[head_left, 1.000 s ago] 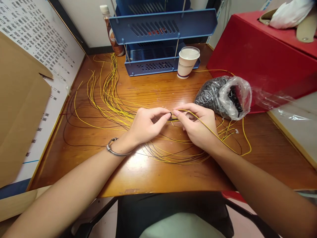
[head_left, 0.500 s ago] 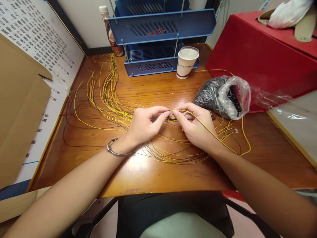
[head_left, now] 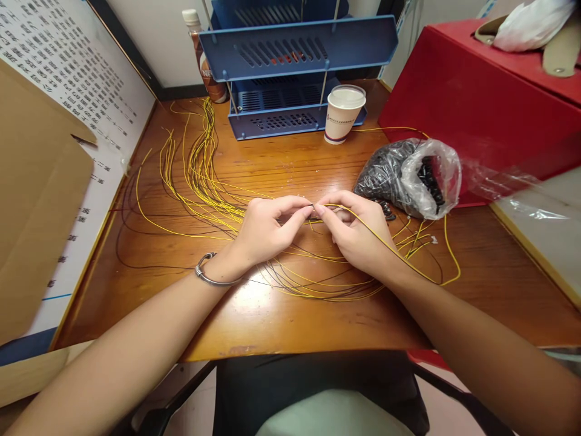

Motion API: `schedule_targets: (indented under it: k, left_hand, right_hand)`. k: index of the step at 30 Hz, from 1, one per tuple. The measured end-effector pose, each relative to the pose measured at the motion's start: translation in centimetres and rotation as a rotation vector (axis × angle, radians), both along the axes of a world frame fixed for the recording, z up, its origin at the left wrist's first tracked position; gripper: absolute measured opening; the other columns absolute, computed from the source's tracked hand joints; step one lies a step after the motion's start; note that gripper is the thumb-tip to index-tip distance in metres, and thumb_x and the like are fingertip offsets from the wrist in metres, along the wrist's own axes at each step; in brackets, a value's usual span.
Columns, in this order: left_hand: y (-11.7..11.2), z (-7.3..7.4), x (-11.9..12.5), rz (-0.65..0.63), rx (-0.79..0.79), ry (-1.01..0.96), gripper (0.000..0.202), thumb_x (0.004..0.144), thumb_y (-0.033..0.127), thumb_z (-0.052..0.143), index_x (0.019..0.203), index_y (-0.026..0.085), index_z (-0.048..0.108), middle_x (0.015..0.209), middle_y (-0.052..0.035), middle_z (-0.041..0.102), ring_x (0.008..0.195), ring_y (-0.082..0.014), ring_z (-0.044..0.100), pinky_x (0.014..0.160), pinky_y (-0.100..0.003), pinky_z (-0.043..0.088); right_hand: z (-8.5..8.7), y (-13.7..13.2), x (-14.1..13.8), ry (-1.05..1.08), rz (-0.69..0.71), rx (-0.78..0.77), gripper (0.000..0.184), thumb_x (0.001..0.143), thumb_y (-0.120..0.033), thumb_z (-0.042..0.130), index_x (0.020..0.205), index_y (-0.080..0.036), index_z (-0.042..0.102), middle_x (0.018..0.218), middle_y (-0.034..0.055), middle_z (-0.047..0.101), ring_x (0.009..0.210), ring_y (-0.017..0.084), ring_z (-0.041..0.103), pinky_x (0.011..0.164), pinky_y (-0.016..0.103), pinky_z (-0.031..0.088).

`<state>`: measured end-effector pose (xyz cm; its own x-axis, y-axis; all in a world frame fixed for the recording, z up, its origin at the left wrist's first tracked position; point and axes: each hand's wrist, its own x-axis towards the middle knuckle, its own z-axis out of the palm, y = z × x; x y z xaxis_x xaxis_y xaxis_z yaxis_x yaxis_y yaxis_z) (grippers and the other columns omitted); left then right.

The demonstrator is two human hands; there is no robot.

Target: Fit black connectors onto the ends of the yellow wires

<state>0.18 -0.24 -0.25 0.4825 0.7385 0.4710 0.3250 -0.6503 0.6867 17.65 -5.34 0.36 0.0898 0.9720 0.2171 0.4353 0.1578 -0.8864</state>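
Over the middle of the desk, my left hand (head_left: 267, 230) and my right hand (head_left: 358, 233) meet at the fingertips. Between my left thumb and forefinger is a small black piece, mostly covered by the fingers. My right thumb and forefinger pinch a yellow wire (head_left: 379, 236) near its end; it runs back over the wrist and loops at the right. Beneath both hands lies a long bundle of yellow and black wires (head_left: 209, 151), fanning out to the far left. Several small black pieces (head_left: 388, 212) lie just right of my right hand.
A clear plastic bag of black pieces (head_left: 384, 175) lies open before a red box (head_left: 463, 109). Behind stand a paper cup (head_left: 341, 118), a blue tray rack (head_left: 290, 51) and a brown bottle (head_left: 211, 75). Cardboard (head_left: 36, 200) leans at the left; the desk edge (head_left: 290, 352) is near.
My fingertips have drawn closer together, bringing the wire end and the black piece nearly into contact. Less of the black piece shows now. The things around have stayed in place.
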Motion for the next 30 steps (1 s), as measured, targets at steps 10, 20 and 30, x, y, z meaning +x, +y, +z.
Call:
schedule_targets:
  k: [10, 20, 30]
  left_hand:
    - [-0.08, 0.25, 0.10, -0.001, -0.015, -0.014, 0.019, 0.092, 0.027, 0.063, 0.092, 0.015, 0.078, 0.087, -0.0045, 0.081, 0.068, -0.0132, 0.075, 0.066, -0.019, 0.058]
    - [-0.06, 0.07, 0.06, -0.008, 0.006, -0.012, 0.018, 0.092, 0.027, 0.063, 0.093, 0.016, 0.078, 0.087, -0.0047, 0.081, 0.069, -0.0137, 0.075, 0.067, -0.020, 0.058]
    - [-0.05, 0.18, 0.10, -0.001, 0.006, -0.003, 0.019, 0.093, 0.027, 0.063, 0.093, 0.016, 0.078, 0.087, -0.0043, 0.081, 0.068, -0.0132, 0.074, 0.066, -0.020, 0.057]
  right_hand:
    - [0.01, -0.13, 0.07, 0.060, -0.060, 0.023, 0.012, 0.086, -0.031, 0.068, 0.086, -0.019, 0.069, 0.063, -0.0029, 0.061, 0.046, 0.008, 0.044, 0.047, 0.025, 0.035]
    - [-0.06, -0.03, -0.04, 0.061, -0.026, 0.015, 0.011, 0.086, -0.028, 0.067, 0.085, -0.018, 0.070, 0.066, -0.0010, 0.065, 0.049, 0.008, 0.045, 0.048, 0.024, 0.036]
    - [0.30, -0.11, -0.08, 0.073, -0.077, 0.009, 0.012, 0.083, -0.030, 0.070, 0.085, -0.018, 0.069, 0.068, -0.0011, 0.065, 0.046, 0.007, 0.044, 0.046, 0.025, 0.036]
